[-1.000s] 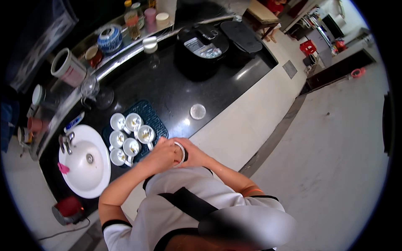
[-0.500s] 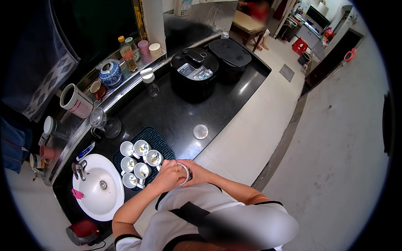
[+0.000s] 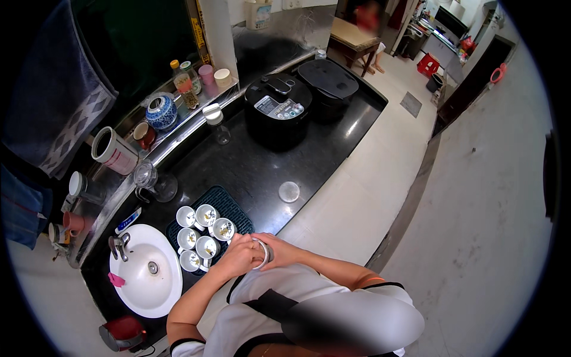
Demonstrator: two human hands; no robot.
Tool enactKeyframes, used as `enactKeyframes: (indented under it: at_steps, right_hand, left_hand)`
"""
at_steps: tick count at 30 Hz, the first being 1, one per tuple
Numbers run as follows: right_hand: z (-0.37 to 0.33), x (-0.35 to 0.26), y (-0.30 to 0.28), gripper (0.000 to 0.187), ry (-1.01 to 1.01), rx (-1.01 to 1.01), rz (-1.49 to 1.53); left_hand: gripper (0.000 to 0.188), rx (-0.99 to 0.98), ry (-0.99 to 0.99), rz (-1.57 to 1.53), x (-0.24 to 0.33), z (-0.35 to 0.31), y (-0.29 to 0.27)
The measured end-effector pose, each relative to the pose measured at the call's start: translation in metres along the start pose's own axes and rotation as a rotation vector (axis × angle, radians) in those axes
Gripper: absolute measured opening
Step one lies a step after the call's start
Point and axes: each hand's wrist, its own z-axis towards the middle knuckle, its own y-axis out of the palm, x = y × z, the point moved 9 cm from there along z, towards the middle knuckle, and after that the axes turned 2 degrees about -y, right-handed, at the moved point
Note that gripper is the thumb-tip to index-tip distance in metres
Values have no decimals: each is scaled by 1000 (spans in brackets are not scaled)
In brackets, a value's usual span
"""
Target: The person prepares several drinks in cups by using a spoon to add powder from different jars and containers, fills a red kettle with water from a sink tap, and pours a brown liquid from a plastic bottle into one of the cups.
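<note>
Close in front of my body, my right hand [image 3: 282, 249] is wrapped round a jar [image 3: 266, 257] with a shiny round rim, tipped toward the left. My left hand [image 3: 242, 254] is curled at the jar's mouth; its fingertips are hidden there, so what they hold cannot be made out. Just left of my hands, several white mugs [image 3: 208, 245] stand together on a dark green ribbed mat [image 3: 223, 199]. Bits of yellowish and dark matter, or a printed pattern, show inside them. A round, pale lid [image 3: 289, 191] lies on the black counter [image 3: 238, 172] beyond my hands.
A white washbasin [image 3: 140, 297] with a tap [image 3: 119, 245] is at left, a toothpaste tube [image 3: 128, 220] by its rim. Behind stand a glass jug [image 3: 156, 181], a clear jar [image 3: 220, 132] and a black rice cooker [image 3: 278, 110]. A person [image 3: 367, 18] is in the far background.
The whole view has shifted slightly, so the counter things sit a little lower and further right. Both hands stay at the jar, with only slight movement.
</note>
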Motion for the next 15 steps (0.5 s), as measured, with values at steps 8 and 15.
enactKeyframes:
  at_steps: [8,15]
  right_hand:
    - [1,3,-5,98,-18,11,27]
    - [12,-6,-14,96,-2,9,16]
  left_hand:
    - [6,0,-25,24,-6,7,-1]
    - [17,139,-126,-81,-27,-2,-27]
